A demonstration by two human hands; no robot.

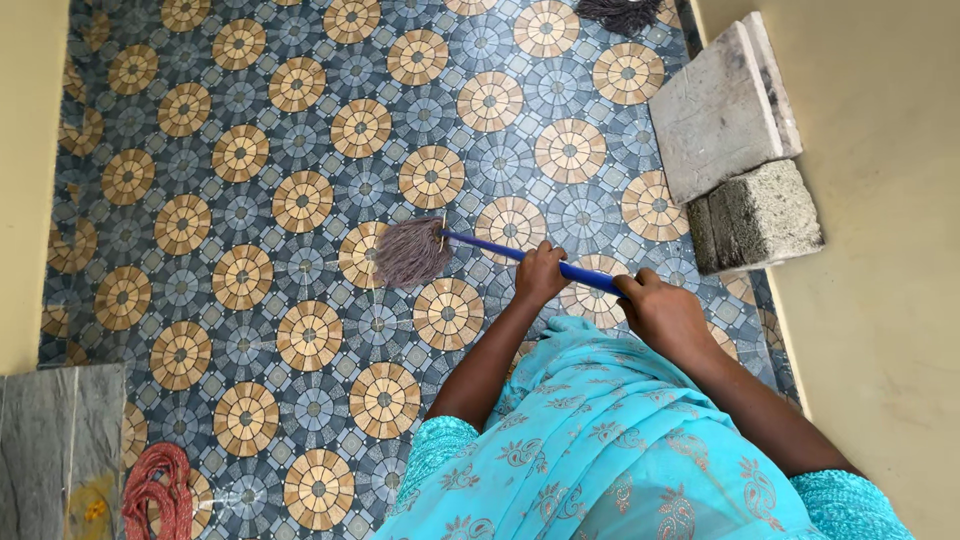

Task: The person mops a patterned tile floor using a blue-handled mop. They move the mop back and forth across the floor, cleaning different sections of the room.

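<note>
So there's a person in a turquoise patterned garment (600, 440) standing over a tiled floor (250, 150), the kind with round tan medallions set in blue-grey circles, and they've got a mop (480, 250) going with both hands.

The left hand (540, 272) is wrapped shut around the blue handle (500, 250), lower down the stick, closer to the mop end. The right hand (660, 310) is closed around the same handle a bit further up, near the person's body. Both fists look fully curled, no loose fingers that I can see. The two hands are near each other but not touching, with a short stretch of blue handle showing between them.

The mop head (410, 253) is a bundle of greyish-brown strings, resting on the floor roughly mid-room, just out in front of the left hand. The handle runs at a slant from the head back toward the person.

Other stuff around: off to the right, against the cream wall (880, 200), a flat grey stone slab (720, 105) sits tilted on top of a rougher concrete block (755, 215). At the very top edge there's another dark stringy bundle (620, 12), only partly in view, can't tell exactly what it is. Bottom left corner has a grey stone ledge (55, 450) and just beside it a coil of red rope (158, 490) lying on the tiles. Left side is another cream wall (25, 150).
</note>
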